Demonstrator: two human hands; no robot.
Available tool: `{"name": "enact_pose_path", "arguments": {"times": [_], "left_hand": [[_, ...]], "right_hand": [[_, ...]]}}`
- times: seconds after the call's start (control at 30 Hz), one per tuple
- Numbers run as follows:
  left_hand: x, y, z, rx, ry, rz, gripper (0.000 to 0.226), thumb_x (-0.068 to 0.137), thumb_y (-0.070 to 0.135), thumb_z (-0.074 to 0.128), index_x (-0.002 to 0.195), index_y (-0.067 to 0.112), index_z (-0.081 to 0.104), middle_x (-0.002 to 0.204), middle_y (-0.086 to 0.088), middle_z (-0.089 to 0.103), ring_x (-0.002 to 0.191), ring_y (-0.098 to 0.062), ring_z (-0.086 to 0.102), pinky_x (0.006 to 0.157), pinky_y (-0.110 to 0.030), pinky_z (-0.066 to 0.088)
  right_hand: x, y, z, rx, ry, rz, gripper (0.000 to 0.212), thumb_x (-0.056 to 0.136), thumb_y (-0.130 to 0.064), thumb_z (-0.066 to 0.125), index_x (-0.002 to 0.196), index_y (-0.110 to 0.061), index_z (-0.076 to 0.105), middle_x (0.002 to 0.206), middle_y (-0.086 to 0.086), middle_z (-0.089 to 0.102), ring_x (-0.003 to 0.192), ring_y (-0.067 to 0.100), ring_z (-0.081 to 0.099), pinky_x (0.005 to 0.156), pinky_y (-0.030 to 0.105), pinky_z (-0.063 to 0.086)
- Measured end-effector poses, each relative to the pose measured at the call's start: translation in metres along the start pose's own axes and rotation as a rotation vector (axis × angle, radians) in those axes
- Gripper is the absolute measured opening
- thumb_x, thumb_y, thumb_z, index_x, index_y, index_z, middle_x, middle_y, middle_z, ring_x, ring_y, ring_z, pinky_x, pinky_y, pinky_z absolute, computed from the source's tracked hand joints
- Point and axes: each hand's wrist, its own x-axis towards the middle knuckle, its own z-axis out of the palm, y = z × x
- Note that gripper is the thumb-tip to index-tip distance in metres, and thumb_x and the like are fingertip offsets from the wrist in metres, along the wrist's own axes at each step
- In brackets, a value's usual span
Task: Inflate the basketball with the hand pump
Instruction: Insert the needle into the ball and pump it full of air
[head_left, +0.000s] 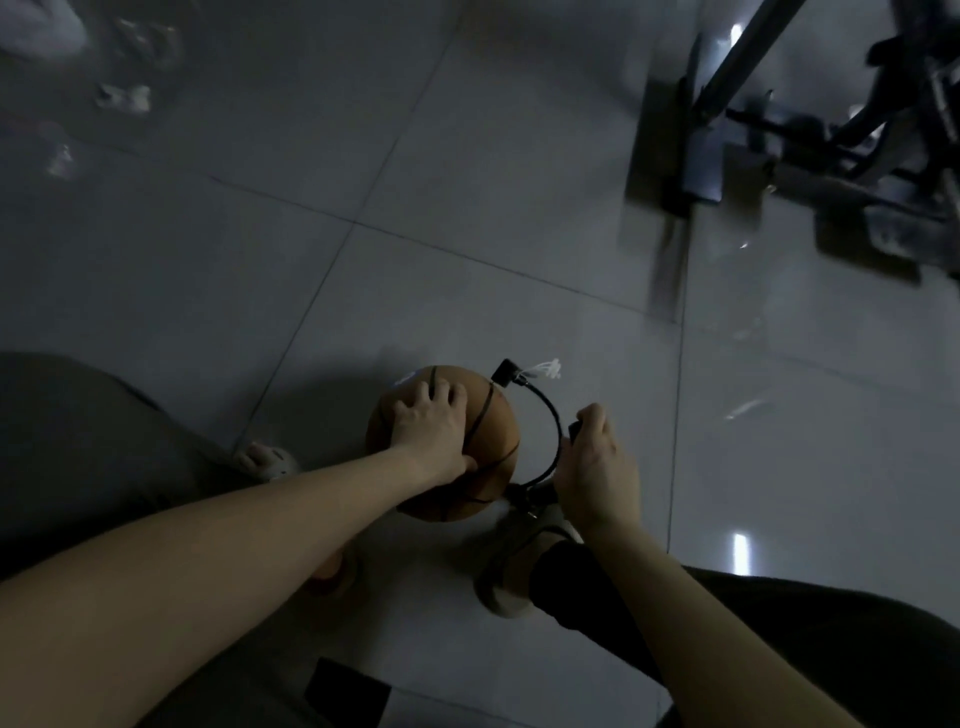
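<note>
Far to the upper left of the basketball (496, 441), a few pale objects (124, 98) lie on the tiled floor (467, 234), too blurred to identify. Just left of the ball, a foot in a light slipper (267, 460) rests on the tiles. The ball itself sits on the floor low in the middle of the view, between the person's feet. The left hand (431, 431) grasps it from above, fingers spread and bent over its top and thumb wrapped down the near side. At the ball's far right edge a small black connector (505, 373) meets its surface, with a white frayed string (543, 369) just beyond it. From there a black hose (556, 415) arcs round the right of the ball and down to the base of the hand pump (524, 499), which touches the ball's near right side. Just right of the ball, the right hand (597, 467) is clenched round the pump's dark handle (575, 431). Below it, another slippered foot (506, 571) stands near the pump's base. Far to the upper right of the ball stands a dark metal frame (727, 104), blurred.
</note>
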Motion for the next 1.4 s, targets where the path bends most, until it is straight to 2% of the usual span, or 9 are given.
{"name": "enact_pose_path", "arguments": {"times": [0.17,0.23,0.37,0.5,0.6,0.67,0.87,1.2,1.4], "left_hand": [[0.001,0.003,-0.012,0.03,-0.042,-0.031,0.111,0.081,0.064,0.07,0.157,0.01,0.009,0.162,-0.018,0.013,0.146,-0.043,0.019,0.107,-0.058,0.037],[0.0,0.001,-0.012,0.023,-0.066,-0.02,0.111,0.082,0.064,0.068,0.157,0.01,0.006,0.163,-0.018,0.011,0.148,-0.043,0.015,0.108,-0.058,0.035],[-0.002,0.003,-0.011,0.004,-0.043,0.012,0.111,0.082,0.062,0.069,0.157,0.009,0.008,0.162,-0.019,0.013,0.147,-0.044,0.017,0.108,-0.059,0.035],[-0.002,0.007,-0.014,0.005,-0.041,0.013,0.111,0.082,0.062,0.069,0.157,0.009,0.008,0.163,-0.019,0.011,0.148,-0.044,0.015,0.108,-0.059,0.035],[-0.002,0.005,-0.012,0.007,-0.031,0.003,0.111,0.082,0.062,0.069,0.157,0.009,0.007,0.163,-0.018,0.011,0.149,-0.043,0.015,0.107,-0.059,0.035],[-0.002,0.005,-0.011,0.031,-0.04,-0.01,0.11,0.082,0.062,0.068,0.157,0.01,0.007,0.163,-0.018,0.01,0.148,-0.043,0.016,0.106,-0.058,0.036],[-0.003,0.007,-0.004,0.028,0.019,-0.003,0.111,0.081,0.065,0.069,0.157,0.01,0.009,0.163,-0.019,0.012,0.145,-0.044,0.019,0.105,-0.058,0.037],[0.003,0.004,0.004,0.014,0.039,0.009,0.111,0.08,0.062,0.071,0.158,0.012,0.009,0.164,-0.019,0.012,0.147,-0.044,0.018,0.11,-0.063,0.031],[0.001,0.002,0.005,0.012,0.0,0.005,0.111,0.08,0.065,0.07,0.158,0.014,0.009,0.165,-0.017,0.011,0.147,-0.044,0.018,0.11,-0.063,0.031]], "right_hand": [[-0.002,-0.016,-0.061,-0.008,0.099,-0.028,0.022,0.097,-0.022,0.056,0.102,-0.022,0.034,0.093,0.007,0.06,0.063,0.027,0.059,0.053,0.049,0.054],[-0.001,-0.024,-0.095,-0.017,0.131,-0.055,0.023,0.095,-0.022,0.059,0.105,-0.019,0.037,0.093,0.007,0.061,0.067,0.03,0.061,0.057,0.048,0.054],[-0.011,-0.038,-0.134,-0.002,0.178,-0.066,0.024,0.095,-0.021,0.06,0.106,-0.017,0.04,0.094,0.003,0.059,0.069,0.025,0.059,0.06,0.044,0.054],[-0.024,-0.036,-0.11,-0.038,0.181,-0.117,0.023,0.097,-0.021,0.057,0.108,-0.019,0.036,0.092,0.004,0.059,0.061,0.021,0.056,0.05,0.044,0.053],[-0.02,-0.03,-0.092,-0.046,0.205,-0.126,0.023,0.097,-0.02,0.057,0.109,-0.017,0.038,0.089,0.002,0.056,0.057,0.017,0.049,0.045,0.029,0.041],[-0.016,-0.025,-0.083,-0.052,0.199,-0.125,0.022,0.098,-0.02,0.057,0.109,-0.016,0.039,0.088,0.003,0.056,0.056,0.017,0.046,0.045,0.025,0.033],[-0.005,-0.008,-0.043,-0.069,0.145,-0.088,0.019,0.098,-0.014,0.055,0.107,-0.016,0.038,0.085,0.007,0.058,0.052,0.022,0.048,0.042,0.035,0.043],[0.002,0.006,0.007,-0.059,0.033,-0.077,0.007,0.101,-0.016,0.047,0.103,-0.016,0.041,0.076,-0.001,0.046,0.05,0.013,0.043,0.042,0.032,0.042],[0.0,-0.003,-0.003,-0.05,-0.001,-0.055,0.009,0.101,-0.021,0.046,0.103,-0.018,0.038,0.086,0.005,0.055,0.056,0.018,0.05,0.047,0.04,0.048]]}}
